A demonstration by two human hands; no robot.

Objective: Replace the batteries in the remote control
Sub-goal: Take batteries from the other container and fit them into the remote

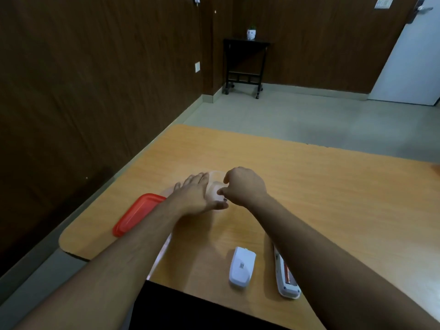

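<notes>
Bearing an unreadable label, battery cover (pixel 242 266) lies beside remote (pixel 287 277)

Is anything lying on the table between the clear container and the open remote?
Nothing visible does. The stretch of table between the clear container and the remote looks bare; the battery cover lies just left of the remote, off that line. The right forearm hides part of the remote's far end.

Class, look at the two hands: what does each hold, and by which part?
Left hand rests flat on the clear container. Right hand pinches something small over it; unidentifiable.
</notes>
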